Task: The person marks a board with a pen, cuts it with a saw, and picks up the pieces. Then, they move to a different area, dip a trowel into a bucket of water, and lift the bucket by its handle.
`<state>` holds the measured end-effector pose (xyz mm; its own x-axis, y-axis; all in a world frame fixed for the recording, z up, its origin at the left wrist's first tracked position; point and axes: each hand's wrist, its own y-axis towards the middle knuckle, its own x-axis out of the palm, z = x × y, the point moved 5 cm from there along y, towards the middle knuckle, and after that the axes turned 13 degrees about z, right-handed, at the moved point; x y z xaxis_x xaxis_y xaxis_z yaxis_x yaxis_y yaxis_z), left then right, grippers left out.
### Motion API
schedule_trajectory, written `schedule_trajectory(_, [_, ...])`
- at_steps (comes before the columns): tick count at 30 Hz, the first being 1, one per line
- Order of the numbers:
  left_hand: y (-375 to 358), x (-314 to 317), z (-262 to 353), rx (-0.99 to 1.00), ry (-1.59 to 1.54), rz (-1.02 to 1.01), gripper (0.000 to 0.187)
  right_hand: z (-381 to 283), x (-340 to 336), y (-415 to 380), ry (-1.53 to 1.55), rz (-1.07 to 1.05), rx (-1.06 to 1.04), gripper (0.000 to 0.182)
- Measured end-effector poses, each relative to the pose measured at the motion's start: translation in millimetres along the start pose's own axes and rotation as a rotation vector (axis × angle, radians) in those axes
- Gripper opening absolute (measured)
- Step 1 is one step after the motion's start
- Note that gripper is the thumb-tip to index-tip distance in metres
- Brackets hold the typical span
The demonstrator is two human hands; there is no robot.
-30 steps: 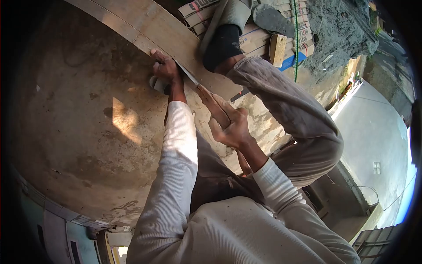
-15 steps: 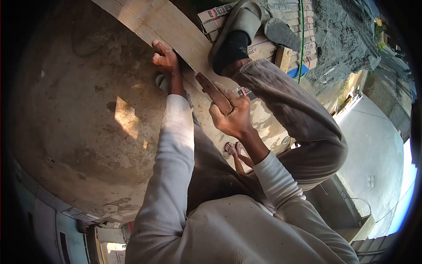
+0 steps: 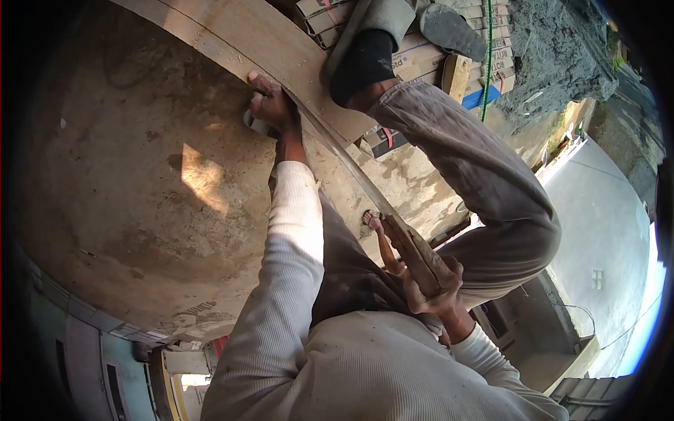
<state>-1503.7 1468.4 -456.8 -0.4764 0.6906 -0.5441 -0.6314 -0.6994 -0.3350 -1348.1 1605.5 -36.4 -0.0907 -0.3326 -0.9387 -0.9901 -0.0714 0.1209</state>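
My right hand (image 3: 441, 289) is wrapped around the wooden handle of a handsaw (image 3: 413, 254), close to my lap. The saw's long thin blade (image 3: 354, 168) runs from the handle up to a wide wooden board (image 3: 281, 52), meeting it at a cut line along its length. My left hand (image 3: 272, 104) is closed on the board's near left edge, just left of the blade. On the right part of the board rests my foot in a dark sock (image 3: 361, 67) and a grey sandal (image 3: 386, 19). Sawdust specks lie on the board.
Flat cardboard boxes (image 3: 421, 59) are stacked beyond my foot, with another sandal (image 3: 453, 31) on top. A green cord (image 3: 486, 63) hangs near a grey rubble heap (image 3: 554, 56). Bare concrete floor (image 3: 126, 210) stretches left. Another person's foot (image 3: 372, 219) shows beyond my lap.
My right hand has drawn the saw back toward my body and down to the right, so more of the blade shows. My left hand stays at the board's edge.
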Motion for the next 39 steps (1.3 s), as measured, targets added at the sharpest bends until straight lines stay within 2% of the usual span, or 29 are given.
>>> schedule_trajectory(2, [2, 1, 6, 0.018, -0.038, 0.021, 0.08, 9, 21, 9, 0.117, -0.053, 0.148, 0.027])
schedule_trajectory(5, [-3, 3, 5, 0.006, 0.044, 0.014, 0.076, 45, 124, 28, 0.5, -0.027, 0.751, 0.019])
schedule_trajectory(6, [3, 6, 3, 0.002, 0.089, 0.014, 0.074, 42, 134, 23, 0.509, -0.006, 0.75, 0.023])
schedule_trajectory(8, [-2, 7, 15, -0.162, -0.13, -0.047, 0.072, 44, 135, 10, 0.498, 0.014, 0.753, 0.031])
schedule_trajectory(9, [-11, -1, 19, -0.246, -0.213, -0.099, 0.071, 39, 115, 1, 0.432, -0.105, 0.791, 0.036])
schedule_trajectory(10, [-4, -6, 13, -0.159, -0.121, -0.076, 0.074, 36, 94, 2, 0.412, -0.112, 0.739, 0.043])
schedule_trajectory(12, [6, 4, -4, 0.007, 0.033, -0.013, 0.08, 24, 38, 13, 0.296, -0.066, 0.443, 0.056])
schedule_trajectory(13, [-2, 6, 7, -0.015, -0.211, -0.088, 0.08, 20, 21, 12, 0.263, -0.084, 0.381, 0.063])
schedule_trajectory(15, [-1, -2, -3, 0.066, -0.077, 0.02, 0.08, 14, 17, 8, 0.299, -0.158, 0.375, 0.07])
schedule_trajectory(16, [3, 6, -4, 0.115, -0.035, 0.076, 0.079, 20, 36, -1, 0.368, -0.129, 0.475, 0.072])
schedule_trajectory(17, [4, 11, -10, 0.124, 0.006, 0.078, 0.068, 25, 54, -11, 0.438, -0.091, 0.573, 0.074])
schedule_trajectory(19, [9, 13, -22, 0.143, 0.094, 0.076, 0.048, 37, 115, -13, 0.391, -0.065, 0.603, 0.06])
schedule_trajectory(22, [3, 9, -2, 0.105, 0.058, 0.104, 0.053, 29, 115, 20, 0.441, 0.016, 0.572, 0.061])
schedule_trajectory(25, [7, 5, 4, 0.149, -0.035, 0.112, 0.083, 28, 112, 11, 0.448, 0.047, 0.54, 0.063])
schedule_trajectory(28, [25, 8, 4, 0.014, 0.007, 0.087, 0.082, 24, 110, 29, 0.431, 0.053, 0.493, 0.061])
schedule_trajectory(30, [33, 2, 18, 0.023, 0.11, 0.075, 0.082, 20, 110, 53, 0.39, 0.012, 0.426, 0.06])
schedule_trajectory(31, [38, 8, 25, 0.03, 0.148, 0.072, 0.082, 23, 104, 62, 0.459, 0.005, 0.588, 0.06])
schedule_trajectory(33, [39, 20, 31, 0.076, -0.011, 0.057, 0.078, 27, 103, 65, 0.414, 0.05, 0.488, 0.06])
schedule_trajectory(34, [36, 17, 29, 0.09, -0.069, 0.045, 0.077, 26, 106, 58, 0.432, 0.049, 0.505, 0.061])
schedule_trajectory(37, [11, -8, 22, 0.057, 0.06, 0.045, 0.067, 30, 111, 40, 0.543, 0.066, 0.631, 0.063])
schedule_trajectory(39, [-21, -19, 36, 0.029, 0.008, -0.083, 0.069, 26, 113, 45, 0.46, 0.058, 0.522, 0.066])
